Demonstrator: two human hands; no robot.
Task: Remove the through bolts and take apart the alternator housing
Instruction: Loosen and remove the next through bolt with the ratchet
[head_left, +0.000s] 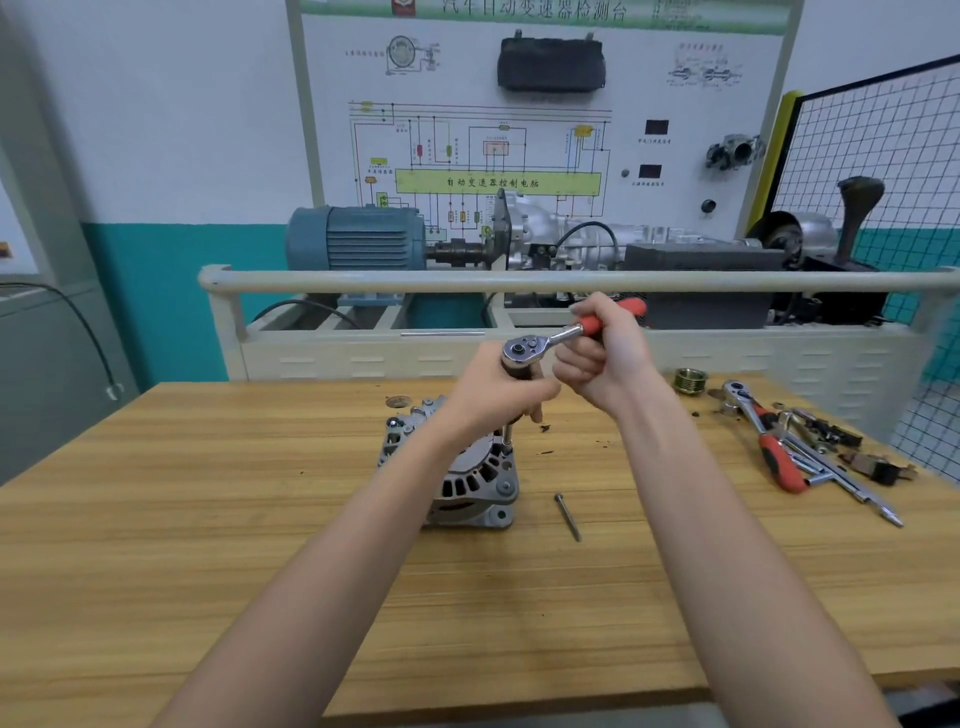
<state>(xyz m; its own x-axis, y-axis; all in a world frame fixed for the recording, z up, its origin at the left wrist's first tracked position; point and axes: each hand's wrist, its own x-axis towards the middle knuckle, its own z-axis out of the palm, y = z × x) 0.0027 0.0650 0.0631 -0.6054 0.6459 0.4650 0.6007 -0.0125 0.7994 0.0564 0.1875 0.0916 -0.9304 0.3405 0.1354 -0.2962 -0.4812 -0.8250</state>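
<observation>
A silver alternator (470, 480) stands on the wooden bench (208, 519) at mid-frame. A ratchet wrench (566, 335) with a red handle sits atop a long extension whose lower end (507, 436) meets the housing's far right edge. My left hand (498, 389) grips the upper extension just under the ratchet head. My right hand (605, 356) holds the red handle. One removed through bolt (568, 517) lies on the bench to the right of the alternator.
At the right of the bench lie a second red-handled ratchet (763, 436), loose sockets, bars and small parts (841, 457), plus a pulley (690, 381). A washer (398, 400) lies behind the alternator. A training stand with a rail (519, 280) rises beyond the bench.
</observation>
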